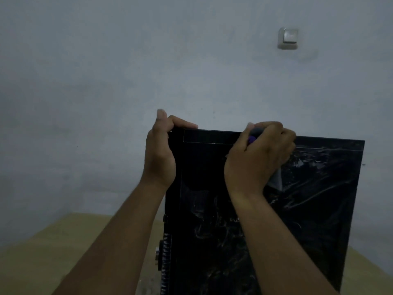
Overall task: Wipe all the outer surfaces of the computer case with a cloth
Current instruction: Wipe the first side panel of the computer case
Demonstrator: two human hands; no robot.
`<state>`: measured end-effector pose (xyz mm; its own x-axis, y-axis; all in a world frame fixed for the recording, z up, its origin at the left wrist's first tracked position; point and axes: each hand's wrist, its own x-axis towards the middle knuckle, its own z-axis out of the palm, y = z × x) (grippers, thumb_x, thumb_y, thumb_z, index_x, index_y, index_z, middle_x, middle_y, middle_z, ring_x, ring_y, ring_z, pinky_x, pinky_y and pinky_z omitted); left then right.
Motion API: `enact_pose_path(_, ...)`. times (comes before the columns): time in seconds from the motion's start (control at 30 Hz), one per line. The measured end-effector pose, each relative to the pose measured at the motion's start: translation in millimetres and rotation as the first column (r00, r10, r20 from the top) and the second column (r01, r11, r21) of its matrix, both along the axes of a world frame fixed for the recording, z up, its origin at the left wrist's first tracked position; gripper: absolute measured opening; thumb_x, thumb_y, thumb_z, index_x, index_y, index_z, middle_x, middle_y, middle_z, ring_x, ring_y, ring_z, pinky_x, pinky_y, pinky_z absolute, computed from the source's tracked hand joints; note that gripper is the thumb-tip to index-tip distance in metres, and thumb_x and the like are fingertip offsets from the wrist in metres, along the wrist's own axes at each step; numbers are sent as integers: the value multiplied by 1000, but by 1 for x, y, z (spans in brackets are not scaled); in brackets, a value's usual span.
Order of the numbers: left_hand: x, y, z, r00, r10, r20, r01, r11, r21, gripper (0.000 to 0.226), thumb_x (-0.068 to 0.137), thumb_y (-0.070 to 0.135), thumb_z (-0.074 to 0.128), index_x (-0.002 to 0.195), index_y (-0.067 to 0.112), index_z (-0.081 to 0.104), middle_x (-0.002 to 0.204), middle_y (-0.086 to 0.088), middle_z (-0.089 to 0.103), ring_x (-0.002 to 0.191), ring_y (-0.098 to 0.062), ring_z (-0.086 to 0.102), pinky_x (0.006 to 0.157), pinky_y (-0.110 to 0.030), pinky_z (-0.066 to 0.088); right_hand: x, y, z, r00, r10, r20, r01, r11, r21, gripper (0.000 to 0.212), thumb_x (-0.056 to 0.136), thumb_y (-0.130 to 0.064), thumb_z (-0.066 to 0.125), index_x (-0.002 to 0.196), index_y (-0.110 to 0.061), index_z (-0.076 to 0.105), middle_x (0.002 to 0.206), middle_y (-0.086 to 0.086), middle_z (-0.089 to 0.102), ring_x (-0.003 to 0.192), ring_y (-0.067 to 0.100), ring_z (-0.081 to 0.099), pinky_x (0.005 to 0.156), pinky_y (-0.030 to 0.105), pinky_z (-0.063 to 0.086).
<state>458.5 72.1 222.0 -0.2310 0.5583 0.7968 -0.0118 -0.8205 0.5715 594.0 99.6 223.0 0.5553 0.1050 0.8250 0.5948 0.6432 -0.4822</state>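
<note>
On tan worktop (53, 241): upright glossy black computer case (212, 220).
Left hand (160, 154): grips case's top-left corner.
Right hand (259, 158): clenched round grey-purple cloth (276, 180) at top edge.

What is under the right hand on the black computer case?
The right hand grips a grey cloth against the computer case; a purple bit shows near the thumb. The hand covers most of the cloth.

**Tan surface beneath the case**

We see a matte tan surface (53, 241) that runs back to the grey-blue wall (106, 81). The black computer case (297, 209) stands upright on it, with tan showing on both sides. We cannot see the case's base.
</note>
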Motion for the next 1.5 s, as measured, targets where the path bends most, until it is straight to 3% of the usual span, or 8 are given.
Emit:
enact_pose_path(0.27, -6, 0, 2, 994, -90, -64, 92, 995, 32, 69, 101, 58, 19, 80, 10, 64, 65, 1, 61, 68, -18, 60, 68, -31, 49, -40, -16, -2, 778, -77, 624, -76, 974, 215, 16, 96, -18, 57, 88, -5, 60, 94, 14, 56, 81, 28, 48, 71, 41, 39)
enact_pose_path(0.4, -2, -5, 7, 848, 465, -255, -434, 885, 169, 65, 99, 54, 20, 85, 18, 72, 82, 5, 71, 82, -8, 65, 75, -20, 48, 11, 0, 3, 566, -94, 819, -187, 953, 238, 17, 94, -19, 62, 90, -3, 65, 95, 14, 57, 84, 28, 50, 74, 44, 41)
enact_pose_path(0.6, 16, -12, 14, 458, 754, -472, -667, 642, 379, 61, 98, 55, 9, 83, 17, 54, 78, 6, 48, 80, -15, 46, 68, -26, 34, 49, 23, 4, 904, 9, 427, -102, 975, 197, 17, 95, -20, 59, 85, -6, 57, 93, 9, 56, 90, 22, 48, 84, 37, 40)
enact_pose_path(0.8, 53, -35, 47, 414, 644, -643, -714, 668, 209, 78, 101, 64, 10, 55, 16, 49, 64, -2, 59, 64, -19, 56, 70, -36, 42, 31, 17, 5, 997, 39, -71, -33, 995, 92, 13, 94, -23, 56, 88, -12, 53, 98, 7, 53, 91, 16, 41, 84, 40, 39)
enact_pose_path(1.1, 130, -7, 44, 555, 463, -692, -540, 833, 124, 100, 92, 73, -1, 88, 10, 76, 89, -1, 75, 80, -12, 65, 89, -33, 45, 122, 42, -25, 491, -175, 853, -88, 965, 248, 24, 96, -26, 57, 110, -8, 51, 109, 22, 59, 98, 31, 48, 80, 42, 43)
enact_pose_path(1.27, 128, 12, 20, 449, 735, -509, -599, 670, 439, 63, 97, 65, 2, 55, 29, 32, 51, 11, 39, 50, -4, 40, 81, -34, 35, 143, 56, -5, 931, -47, 362, 5, 993, 118, 15, 96, -23, 57, 93, -9, 51, 100, 11, 49, 94, 21, 42, 82, 45, 43)
enact_pose_path(1.37, 128, 17, 19, 417, 765, -491, -619, 635, 462, 82, 94, 66, -10, 67, 27, 57, 64, 9, 56, 60, -8, 49, 79, -31, 29, 115, 49, 10, 996, 27, -85, -26, 1000, 8, 14, 95, -27, 54, 90, -18, 45, 103, 8, 48, 95, 19, 41, 87, 49, 42)
enact_pose_path(1.5, 117, 22, 17, 374, 799, -471, -594, 596, 540, 77, 98, 58, -10, 70, 22, 52, 65, 10, 49, 59, -11, 36, 73, -29, 20, 77, 35, 0, 969, -24, 245, -5, 993, 115, 22, 94, -31, 49, 90, -11, 54, 97, 9, 52, 89, 23, 46, 79, 40, 40)
